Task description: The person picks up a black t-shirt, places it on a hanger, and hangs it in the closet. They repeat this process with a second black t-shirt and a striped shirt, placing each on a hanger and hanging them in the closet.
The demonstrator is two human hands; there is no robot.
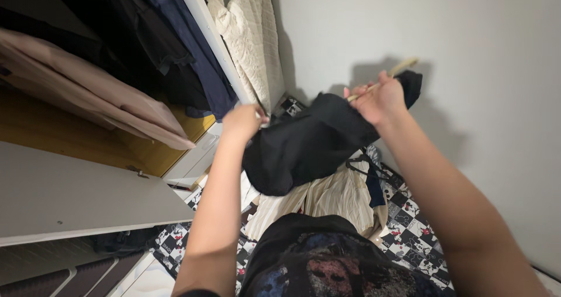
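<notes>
White wall behind; both hands, left (242, 122) and right (380, 98), pinch a black top (304, 145) on a hanger (403, 69). Next: rail at ten o'clock.

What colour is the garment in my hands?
Black garment, on a wooden hanger; seen in the head view.

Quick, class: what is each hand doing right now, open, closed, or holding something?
Left hand: closed, gripping one edge of the black fabric garment.
Right hand: closed on a light wooden hanger and the same garment.
</notes>
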